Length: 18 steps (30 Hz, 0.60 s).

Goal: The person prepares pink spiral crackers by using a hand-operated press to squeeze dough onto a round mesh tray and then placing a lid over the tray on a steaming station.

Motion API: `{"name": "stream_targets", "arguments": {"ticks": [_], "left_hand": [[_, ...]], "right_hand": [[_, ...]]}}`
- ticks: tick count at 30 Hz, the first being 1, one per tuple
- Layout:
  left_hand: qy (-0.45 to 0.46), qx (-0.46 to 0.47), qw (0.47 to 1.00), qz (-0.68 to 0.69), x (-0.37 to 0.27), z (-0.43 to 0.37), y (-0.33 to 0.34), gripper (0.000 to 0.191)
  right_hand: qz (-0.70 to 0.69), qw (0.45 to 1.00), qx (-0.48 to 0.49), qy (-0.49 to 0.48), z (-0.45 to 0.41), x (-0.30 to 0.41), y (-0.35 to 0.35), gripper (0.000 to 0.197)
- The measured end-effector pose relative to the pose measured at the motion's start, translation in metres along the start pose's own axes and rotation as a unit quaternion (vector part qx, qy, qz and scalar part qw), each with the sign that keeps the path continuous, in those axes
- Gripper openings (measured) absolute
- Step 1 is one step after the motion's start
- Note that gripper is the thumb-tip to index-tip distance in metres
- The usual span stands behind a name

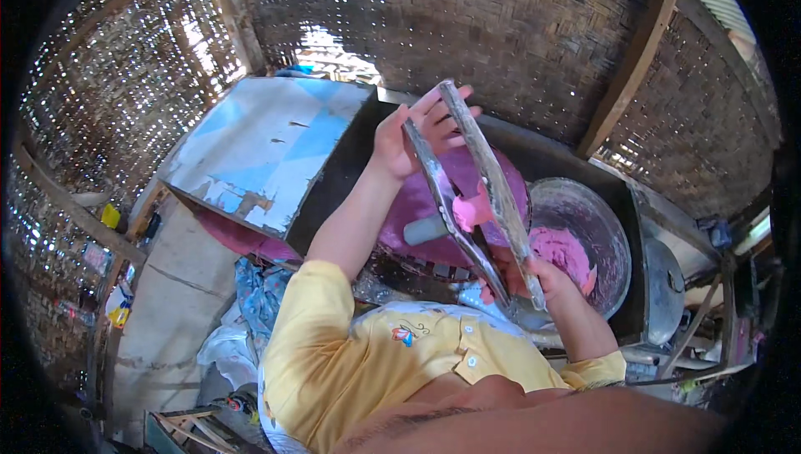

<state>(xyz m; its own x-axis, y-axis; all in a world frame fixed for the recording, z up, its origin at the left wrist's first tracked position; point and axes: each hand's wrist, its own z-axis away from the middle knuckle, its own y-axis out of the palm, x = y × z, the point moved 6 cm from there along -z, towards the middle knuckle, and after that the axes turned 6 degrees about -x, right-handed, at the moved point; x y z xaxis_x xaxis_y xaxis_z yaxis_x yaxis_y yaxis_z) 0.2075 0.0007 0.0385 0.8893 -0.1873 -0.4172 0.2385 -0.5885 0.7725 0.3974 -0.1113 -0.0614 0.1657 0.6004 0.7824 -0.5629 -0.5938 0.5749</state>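
A hand press with two long wooden bars spans the space between my hands. Its left bar [432, 172] is dark, and its right bar [488, 166] is paler and worn. Pink dough [472, 207] bridges the gap at mid-length, and a grey cylinder [425, 230] juts out from the dark bar. My left hand [397, 148] supports the far ends, its fingers spread behind the bars. At the near ends, my right hand [552, 279] grips the pale bar, with fingers partly hidden reaching towards the dark one. Below the press lies a round pink surface [400, 210].
To the right, a large metal basin [616, 254] holds a mass of pink dough [563, 257]. A blue-and-white board [269, 135] covers a box at the left. Blue cloth [266, 291] and a white plastic bag [228, 354] lie beside me. A woven wall [500, 28] stands behind.
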Motion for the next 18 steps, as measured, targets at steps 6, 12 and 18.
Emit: {"name": "stream_targets", "arguments": {"ticks": [6, 12, 18], "left_hand": [[-0.029, 0.290, 0.955, 0.048, 0.040, -0.027, 0.080, 0.099], [-0.043, 0.091, 0.993, 0.055, 0.055, -0.051, -0.002, 0.075], [-0.070, -0.065, 0.982, 0.164, 0.078, -0.055, -0.096, 0.044]], "right_hand": [[0.047, 0.999, -0.017, 0.001, 0.051, 0.003, 0.016, 0.105], [0.051, 0.992, -0.119, -0.009, 0.056, 0.023, -0.007, 0.094], [0.004, 0.980, -0.198, 0.021, 0.039, 0.018, -0.037, 0.063]]}}
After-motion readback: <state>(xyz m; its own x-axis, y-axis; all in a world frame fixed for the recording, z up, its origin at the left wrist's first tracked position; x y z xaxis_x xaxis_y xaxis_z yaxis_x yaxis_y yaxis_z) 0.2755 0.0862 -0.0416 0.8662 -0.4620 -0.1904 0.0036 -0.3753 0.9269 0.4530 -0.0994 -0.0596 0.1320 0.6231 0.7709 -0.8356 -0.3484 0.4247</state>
